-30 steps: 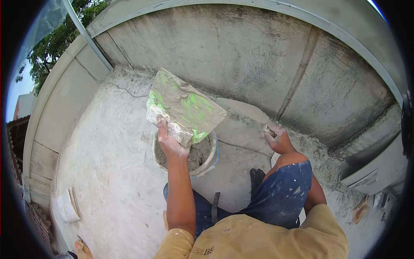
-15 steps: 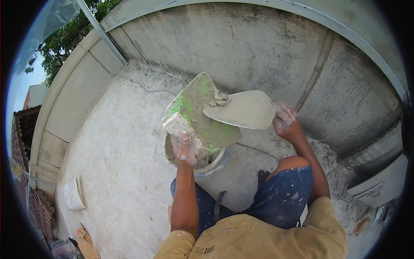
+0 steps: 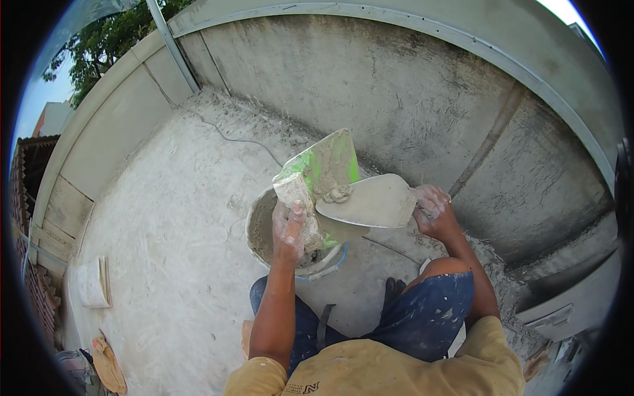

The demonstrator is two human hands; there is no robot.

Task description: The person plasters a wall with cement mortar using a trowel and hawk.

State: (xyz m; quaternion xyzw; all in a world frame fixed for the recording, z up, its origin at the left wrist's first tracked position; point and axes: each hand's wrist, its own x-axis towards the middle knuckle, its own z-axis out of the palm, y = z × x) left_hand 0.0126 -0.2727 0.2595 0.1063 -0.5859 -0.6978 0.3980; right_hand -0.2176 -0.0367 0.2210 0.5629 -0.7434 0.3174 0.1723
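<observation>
My left hand [image 3: 288, 230] is closed on the thick, whitish crusted edge of a green board [image 3: 322, 160] smeared with grey mortar. The board is tilted over a bucket [image 3: 257, 228] that has wet grey mortar on its inner wall. My right hand [image 3: 434, 210] grips a trowel, its handle mostly hidden by the fingers. The wide trowel blade [image 3: 380, 203], coated in grey, lies across the board's face. A small mortar lump [image 3: 337, 194] sits where the blade's tip meets the board.
A concrete wall [image 3: 396, 99] runs behind the bucket, with a thin cable [image 3: 244, 140] on the dusty floor [image 3: 165, 231] before it. A white folded sack or packet [image 3: 94, 282] lies at left. A pale panel [image 3: 571, 300] leans at the right.
The trowel blade and the mortar lump have moved lower along the board. The board is tipped more steeply and sits farther right over the bucket, uncovering more of its opening.
</observation>
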